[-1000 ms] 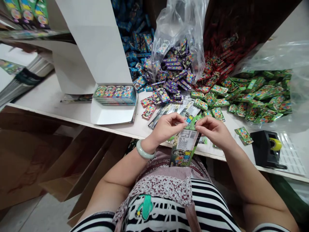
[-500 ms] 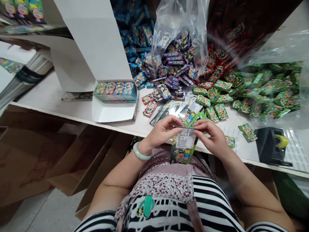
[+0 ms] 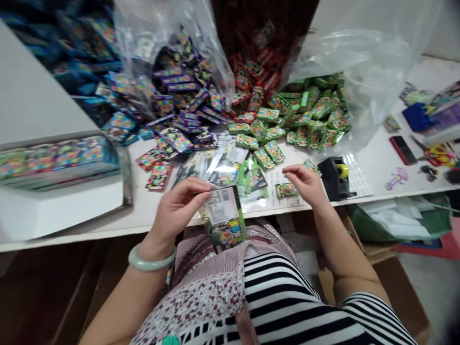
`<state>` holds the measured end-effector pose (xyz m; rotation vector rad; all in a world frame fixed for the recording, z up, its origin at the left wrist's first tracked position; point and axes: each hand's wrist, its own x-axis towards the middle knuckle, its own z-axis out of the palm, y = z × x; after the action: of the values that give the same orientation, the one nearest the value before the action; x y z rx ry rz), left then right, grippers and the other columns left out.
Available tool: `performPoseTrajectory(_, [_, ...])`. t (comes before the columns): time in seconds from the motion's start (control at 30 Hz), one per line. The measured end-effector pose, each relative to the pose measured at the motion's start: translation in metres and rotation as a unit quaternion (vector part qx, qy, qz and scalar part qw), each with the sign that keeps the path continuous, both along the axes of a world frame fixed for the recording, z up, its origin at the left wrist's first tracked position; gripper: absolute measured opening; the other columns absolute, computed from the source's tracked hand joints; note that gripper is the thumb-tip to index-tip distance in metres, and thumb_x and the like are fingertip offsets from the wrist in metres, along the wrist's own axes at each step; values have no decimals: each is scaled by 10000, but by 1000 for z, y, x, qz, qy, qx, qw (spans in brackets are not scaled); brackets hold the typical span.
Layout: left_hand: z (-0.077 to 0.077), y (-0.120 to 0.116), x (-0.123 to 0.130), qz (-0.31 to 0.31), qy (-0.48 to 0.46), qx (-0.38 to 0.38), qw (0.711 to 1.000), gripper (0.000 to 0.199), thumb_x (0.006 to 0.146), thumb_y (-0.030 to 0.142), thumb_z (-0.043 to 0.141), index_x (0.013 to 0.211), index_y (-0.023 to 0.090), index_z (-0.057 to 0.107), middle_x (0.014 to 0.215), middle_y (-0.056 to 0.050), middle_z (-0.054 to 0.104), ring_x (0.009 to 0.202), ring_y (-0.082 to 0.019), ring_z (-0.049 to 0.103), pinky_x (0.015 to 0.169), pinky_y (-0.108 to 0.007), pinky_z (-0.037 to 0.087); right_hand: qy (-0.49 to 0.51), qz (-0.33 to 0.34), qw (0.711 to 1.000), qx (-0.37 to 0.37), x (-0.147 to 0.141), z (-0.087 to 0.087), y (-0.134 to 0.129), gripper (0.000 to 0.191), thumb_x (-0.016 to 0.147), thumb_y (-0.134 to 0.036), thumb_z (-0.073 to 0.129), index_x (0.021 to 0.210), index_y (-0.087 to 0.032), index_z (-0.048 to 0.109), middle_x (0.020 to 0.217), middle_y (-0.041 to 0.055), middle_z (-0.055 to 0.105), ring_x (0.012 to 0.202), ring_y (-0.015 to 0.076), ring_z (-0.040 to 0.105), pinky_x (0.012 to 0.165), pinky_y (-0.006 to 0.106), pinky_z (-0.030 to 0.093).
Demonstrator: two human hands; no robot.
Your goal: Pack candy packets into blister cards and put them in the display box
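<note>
My left hand (image 3: 185,203) pinches the top edge of a flat printed packet (image 3: 225,218), black and green with a white label panel and barcode. The packet hangs tilted in front of the apron, below the table edge. My right hand (image 3: 305,184) is away from the packet, above the table, fingers stretched and slightly apart, with nothing seen in it. Just left of its fingertips lies a small green candy box (image 3: 286,189), and another green box (image 3: 312,167) lies behind it. More flat packets (image 3: 219,165) are spread on the table ahead of my hands.
Behind are heaps of purple boxes (image 3: 179,86), blue boxes (image 3: 118,120), red boxes (image 3: 251,86) and green boxes (image 3: 316,115), some in clear plastic bags. An open white display carton (image 3: 64,206) stands left. A black tape dispenser (image 3: 332,179), phone (image 3: 402,149) and scissors (image 3: 436,155) lie right.
My right hand has let go of the packet and moved right toward the small green boxes. The left hand keeps the packet. The view has turned to the right.
</note>
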<state>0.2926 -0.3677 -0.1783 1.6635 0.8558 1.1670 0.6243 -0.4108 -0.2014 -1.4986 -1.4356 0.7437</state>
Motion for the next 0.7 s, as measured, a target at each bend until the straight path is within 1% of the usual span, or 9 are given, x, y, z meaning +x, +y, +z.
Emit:
performPoseTrajectory(0.03, [-3, 2, 0, 4, -2, -1, 1000, 49, 839, 236, 733, 856, 208, 698, 872, -32, 721, 852, -148, 685, 743, -273, 571, -42, -64, 997, -15, 24, -7, -1, 176, 862, -331, 615, 942, -205, 709, 960, 56, 726, 879, 198, 677, 835, 377, 545])
performPoseTrajectory(0.07, [-6, 4, 1, 9, -4, -3, 1000, 48, 828, 221, 738, 851, 211, 697, 869, -28, 721, 844, -144, 684, 729, -266, 570, -94, -111, 989, -35, 45, -14, -3, 180, 850, -308, 602, 930, -195, 717, 962, 66, 726, 858, 205, 672, 833, 389, 541])
performPoseTrajectory(0.13, [-9, 6, 4, 23, -2, -8, 1000, 56, 809, 197, 737, 839, 214, 694, 860, -20, 718, 830, -135, 678, 715, -254, 566, -199, -142, 966, -82, 75, -27, -3, 205, 838, -261, 572, 937, -181, 733, 982, 86, 723, 868, 219, 668, 852, 399, 531])
performPoseTrajectory(0.2, [-10, 6, 7, 37, 5, -14, 999, 57, 794, 192, 734, 827, 214, 692, 857, -17, 714, 830, -131, 673, 724, -253, 565, -264, -133, 949, -112, 87, -36, 0, 230, 837, -234, 559, 960, -174, 744, 1005, 103, 716, 906, 232, 666, 887, 399, 519])
performPoseTrajectory(0.33, [-8, 5, 9, 44, 13, -23, 999, 68, 772, 201, 739, 820, 212, 692, 860, -19, 713, 825, -133, 673, 717, -254, 565, -298, -123, 939, -120, 81, -43, 11, 220, 830, -227, 583, 962, -180, 753, 1027, 115, 696, 938, 251, 657, 925, 405, 497])
performPoseTrajectory(0.43, [-8, 6, 8, 39, 11, -20, 999, 74, 771, 185, 734, 824, 215, 692, 859, -17, 713, 825, -123, 674, 718, -240, 561, -315, -115, 934, -125, 75, -42, 11, 195, 843, -224, 572, 919, -191, 749, 1030, 116, 694, 925, 256, 658, 890, 399, 505])
performPoseTrajectory(0.57, [-11, 8, 8, 42, 17, -12, 999, 72, 783, 211, 739, 831, 216, 685, 856, -23, 709, 831, -139, 673, 723, -272, 572, -337, -86, 929, -124, 72, -41, -1, 196, 877, -223, 551, 918, -207, 742, 1031, 110, 728, 960, 258, 677, 882, 389, 514])
performPoseTrajectory(0.63, [-12, 9, 8, 41, 20, -5, 999, 75, 796, 234, 739, 835, 214, 678, 863, -32, 713, 838, -151, 671, 726, -293, 575, -340, -72, 930, -118, 73, -41, -10, 175, 870, -217, 567, 882, -213, 741, 1108, 111, 727, 1054, 261, 669, 936, 393, 507])
performPoseTrajectory(0.7, [-13, 10, 7, 31, 21, -3, 999, 65, 818, 237, 723, 847, 211, 672, 875, -37, 711, 845, -152, 667, 728, -296, 570, -332, -73, 936, -95, 77, -38, -20, 146, 852, -224, 592, 834, -209, 736, 1181, 119, 708, 1126, 269, 646, 982, 411, 495])
